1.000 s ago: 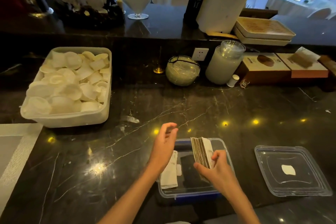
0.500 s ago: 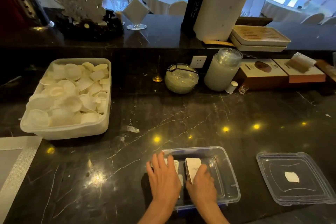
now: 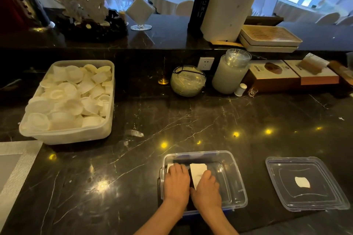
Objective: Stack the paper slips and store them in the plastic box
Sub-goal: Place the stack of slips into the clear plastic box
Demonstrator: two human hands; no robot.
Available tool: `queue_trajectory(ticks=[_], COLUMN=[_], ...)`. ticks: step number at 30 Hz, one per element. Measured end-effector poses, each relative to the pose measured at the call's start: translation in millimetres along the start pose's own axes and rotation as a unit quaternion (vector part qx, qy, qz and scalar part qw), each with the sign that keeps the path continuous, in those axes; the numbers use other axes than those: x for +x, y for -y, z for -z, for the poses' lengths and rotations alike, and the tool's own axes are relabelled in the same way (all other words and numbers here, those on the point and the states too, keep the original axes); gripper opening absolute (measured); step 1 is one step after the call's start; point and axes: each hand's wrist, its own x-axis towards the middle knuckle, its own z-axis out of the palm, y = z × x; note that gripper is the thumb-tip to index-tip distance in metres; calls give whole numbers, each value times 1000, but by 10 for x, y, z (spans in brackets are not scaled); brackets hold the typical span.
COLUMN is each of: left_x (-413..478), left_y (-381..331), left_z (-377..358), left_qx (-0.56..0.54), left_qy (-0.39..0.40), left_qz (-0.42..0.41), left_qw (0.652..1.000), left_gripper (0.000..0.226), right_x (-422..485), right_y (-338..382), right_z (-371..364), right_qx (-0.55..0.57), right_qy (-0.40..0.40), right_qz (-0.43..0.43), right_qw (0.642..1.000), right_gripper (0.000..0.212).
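A clear plastic box (image 3: 236, 175) sits on the dark marble counter near its front edge. Both my hands are inside its left half. My right hand (image 3: 207, 190) lies flat on a stack of white paper slips (image 3: 198, 170), pressing it down. My left hand (image 3: 176, 183) rests palm down on a second pile of slips (image 3: 170, 167) against the box's left wall; only a corner of that pile shows. The box's right half holds nothing.
The box's clear lid (image 3: 305, 183) lies to the right, a white patch at its centre. A white tub of small paper cups (image 3: 68, 99) stands at the left. A glass bowl (image 3: 188, 81), a jar (image 3: 230, 72) and cardboard boxes (image 3: 290, 76) line the back wall.
One second ago my right hand held the stack of slips upright above the box and my left hand was raised. Both hands have since come down flat onto the slips inside the box.
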Motion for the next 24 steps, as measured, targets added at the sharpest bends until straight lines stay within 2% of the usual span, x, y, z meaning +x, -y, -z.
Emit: queue_trajectory(ticks=[7, 13, 17, 24], left_x=[103, 116, 100, 107], left_y=[-5, -14, -26, -52], left_z=[-63, -30, -39, -75], left_qx=[32, 96, 100, 100], left_qy=[8, 22, 9, 9], left_qz=[39, 34, 36, 47], left_qw=[999, 995, 994, 994], left_gripper=[61, 51, 45, 51], right_x=[16, -8, -31, -37], right_y=[14, 16, 16, 7], right_z=[-16, 17, 30, 31], right_qx=[-13, 2, -2, 12], right_qy=[-8, -12, -4, -5], right_qz=[21, 24, 20, 21], right_qw=[1000, 1000, 1000, 1000], right_gripper=[61, 56, 55, 59])
